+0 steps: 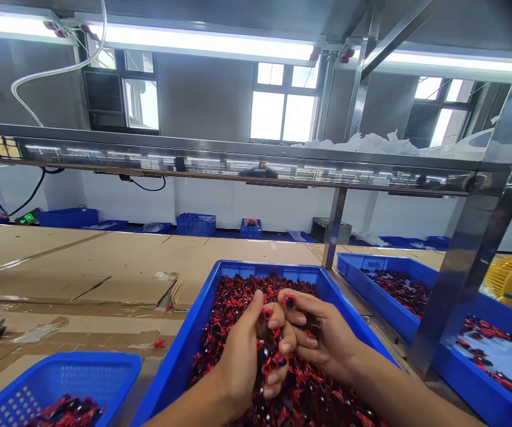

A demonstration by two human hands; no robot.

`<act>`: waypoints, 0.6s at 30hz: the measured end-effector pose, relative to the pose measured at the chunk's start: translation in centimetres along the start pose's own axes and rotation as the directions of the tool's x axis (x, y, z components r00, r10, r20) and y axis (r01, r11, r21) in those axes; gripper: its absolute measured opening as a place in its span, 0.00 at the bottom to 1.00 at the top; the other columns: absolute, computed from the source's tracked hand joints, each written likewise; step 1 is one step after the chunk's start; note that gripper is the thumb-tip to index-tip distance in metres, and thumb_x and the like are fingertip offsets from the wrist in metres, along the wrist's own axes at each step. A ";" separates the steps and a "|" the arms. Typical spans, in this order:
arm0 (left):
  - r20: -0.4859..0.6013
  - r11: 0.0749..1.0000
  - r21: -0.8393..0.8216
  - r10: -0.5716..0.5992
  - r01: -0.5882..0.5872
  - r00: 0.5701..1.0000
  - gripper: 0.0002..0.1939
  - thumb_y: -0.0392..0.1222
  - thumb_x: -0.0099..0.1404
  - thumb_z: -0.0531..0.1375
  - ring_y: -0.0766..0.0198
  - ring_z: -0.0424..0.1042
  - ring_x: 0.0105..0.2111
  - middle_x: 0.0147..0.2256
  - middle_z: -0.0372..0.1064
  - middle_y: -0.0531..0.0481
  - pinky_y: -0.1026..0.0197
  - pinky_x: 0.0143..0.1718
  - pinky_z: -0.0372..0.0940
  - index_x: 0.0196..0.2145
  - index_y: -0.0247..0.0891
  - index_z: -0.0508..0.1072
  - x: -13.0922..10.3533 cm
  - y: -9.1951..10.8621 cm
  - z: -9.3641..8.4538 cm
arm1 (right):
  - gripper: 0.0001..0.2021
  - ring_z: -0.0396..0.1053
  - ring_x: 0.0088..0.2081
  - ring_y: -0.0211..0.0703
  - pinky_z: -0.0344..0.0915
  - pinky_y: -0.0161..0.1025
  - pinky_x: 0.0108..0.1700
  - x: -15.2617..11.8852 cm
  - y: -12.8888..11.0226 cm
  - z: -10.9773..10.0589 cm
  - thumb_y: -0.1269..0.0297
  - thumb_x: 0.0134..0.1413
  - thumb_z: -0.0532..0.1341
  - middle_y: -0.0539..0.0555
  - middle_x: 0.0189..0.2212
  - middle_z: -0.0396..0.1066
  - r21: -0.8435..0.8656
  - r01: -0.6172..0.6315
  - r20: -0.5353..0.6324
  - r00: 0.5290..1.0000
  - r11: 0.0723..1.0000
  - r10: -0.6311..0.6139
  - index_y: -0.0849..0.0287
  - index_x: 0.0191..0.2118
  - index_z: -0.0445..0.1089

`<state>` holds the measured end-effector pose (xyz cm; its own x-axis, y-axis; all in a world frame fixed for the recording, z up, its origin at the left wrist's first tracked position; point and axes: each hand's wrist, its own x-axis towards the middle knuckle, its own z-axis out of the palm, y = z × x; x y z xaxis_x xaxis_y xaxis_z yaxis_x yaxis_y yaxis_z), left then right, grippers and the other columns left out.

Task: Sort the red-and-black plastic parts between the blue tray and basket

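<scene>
My left hand is cupped, fingers curled round several small red and black plastic parts. Close beside it on the right, my right hand pinches one red and black part between thumb and forefinger; its other fingers are curled in. Both hands are over a large blue bin, which is heaped with the same small parts. What exactly these parts are is too small to make out.
A perforated blue basket with some parts stands at the lower left. Right of the bin, a steel post rises by a long blue tray. A yellow fan-like object is far right. Cardboard covers the table; a steel shelf spans above.
</scene>
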<state>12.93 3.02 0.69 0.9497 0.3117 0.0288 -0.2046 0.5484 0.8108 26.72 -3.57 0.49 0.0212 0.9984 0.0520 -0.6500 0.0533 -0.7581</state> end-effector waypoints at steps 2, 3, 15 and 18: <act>0.021 1.000 -0.020 -0.001 0.001 1.000 0.28 0.70 0.63 0.41 0.74 0.50 0.10 0.22 0.61 0.56 0.72 0.08 0.46 0.27 0.41 0.54 0.0 0.1 -0.1 | 0.08 0.45 0.13 0.26 0.38 0.25 0.10 0.0 -0.2 -0.1 0.61 0.59 0.59 0.43 0.19 0.54 0.022 -0.032 -0.010 0.999 0.999 0.032 0.61 0.34 0.68; 0.031 1.000 -0.026 -0.002 0.003 1.000 0.27 0.69 0.63 0.42 0.74 0.50 0.11 0.22 0.60 0.57 0.72 0.08 0.46 0.28 0.41 0.55 0.0 0.1 -0.2 | 0.09 0.45 0.12 0.26 0.38 0.25 0.10 0.0 -0.3 -0.1 0.59 0.59 0.58 0.43 0.18 0.54 0.028 -0.045 -0.011 0.999 0.999 0.046 0.61 0.34 0.68; 0.035 0.994 -0.058 -0.094 0.096 0.995 0.30 0.71 0.58 0.52 0.78 0.47 0.10 0.18 0.55 0.59 0.72 0.10 0.40 0.23 0.38 0.56 0.5 0.3 -1.5 | 0.13 0.65 0.20 0.31 0.57 0.27 0.20 -1.5 0.5 2.7 0.58 0.51 0.67 0.47 0.25 0.68 -0.561 0.308 0.046 0.938 0.769 -0.342 0.57 0.39 0.67; -0.058 0.995 0.023 -0.092 0.094 0.994 0.31 0.73 0.56 0.53 0.77 0.46 0.10 0.16 0.52 0.60 0.72 0.10 0.39 0.22 0.38 0.56 0.3 0.1 -1.3 | 0.13 0.70 0.29 0.39 0.65 0.36 0.34 -2.1 0.5 3.2 0.63 0.48 0.69 0.47 0.25 0.68 -0.839 0.358 0.116 0.853 0.409 -0.509 0.54 0.41 0.72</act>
<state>12.93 4.18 0.01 0.9493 0.3041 -0.0800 -0.1091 0.5572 0.8232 23.95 -5.69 2.07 0.2604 0.8225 0.5056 0.3796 0.3942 -0.8369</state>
